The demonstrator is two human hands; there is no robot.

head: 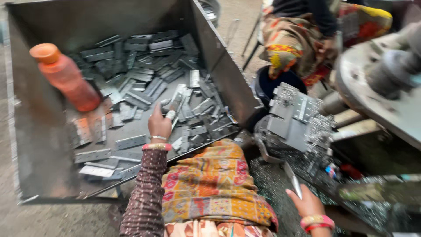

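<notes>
Pinching a grey metal hinge plate above the loose pile, the left hand works inside the steel bin; the right hand seemingly grips a thin metal strip.

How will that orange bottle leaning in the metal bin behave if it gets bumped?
The orange bottle leans tilted against the metal bin wall, so it would probably slide or topple. Its round body would likely roll across the flat metal plates. It looks like plastic, so probably light.

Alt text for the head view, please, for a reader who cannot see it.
The left hand reaches into a large metal bin of flat grey metal hinges, gripping one hinge piece; an orange bottle lies in the bin. The right hand holds a thin metal strip near a machine.
</notes>
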